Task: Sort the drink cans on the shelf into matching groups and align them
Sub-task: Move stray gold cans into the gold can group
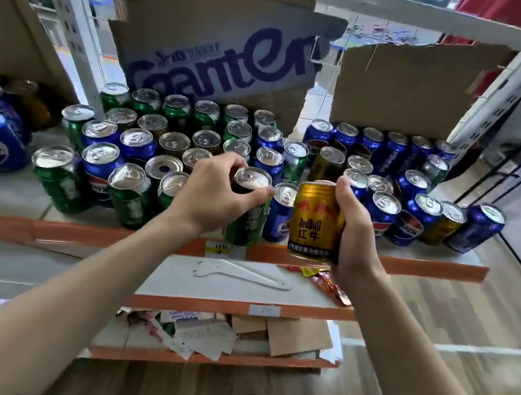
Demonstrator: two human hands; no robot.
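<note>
Currently, the left hand (217, 195) pinches a green aluminium can (247, 209) by its rim for repositioning; the right hand (353, 227) clasps a short gold energy-drink can (315, 224), lifted clear for regrouping.

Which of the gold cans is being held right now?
The gold Red Bull can gripped by the right hand at the shelf's front edge. The other gold cans stand untouched among blue cans.

Left hand (214, 193), right hand (356, 230): both in curled grips.

Roughly sixty cans (60, 177); three cardboard boxes (208, 49).
</note>
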